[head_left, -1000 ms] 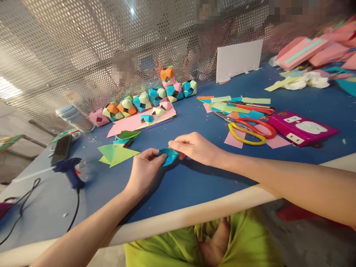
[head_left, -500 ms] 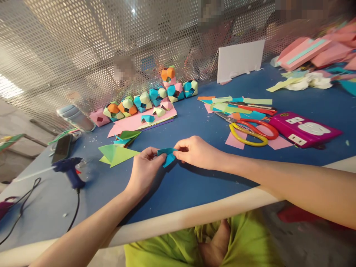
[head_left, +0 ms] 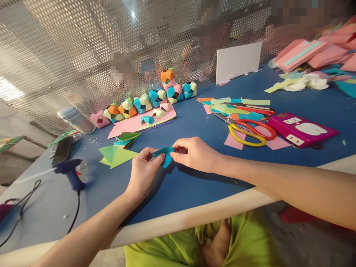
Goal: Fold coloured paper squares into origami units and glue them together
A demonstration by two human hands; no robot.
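A small folded piece of blue paper is held just above the blue table, between both hands. My left hand pinches its left side between thumb and fingers. From the right, my right hand grips the upper right edge, thumb and fingertips pressed together. Parts of the paper are hidden behind my fingers. Close to my left hand lie green folded paper sheets, with darker green and blue pieces behind them. Farther back, small folded units rest on a pink paper sheet.
Folded paper balls line the metal mesh. Scissors lie among paper strips, beside a magenta power strip. A blue glue gun, phone and bottle are at left. A white board stands at the back.
Both hands stay close together, and the blue paper has tilted slightly, showing more of its upper left part. My right fingers have shifted a little left along its edge.
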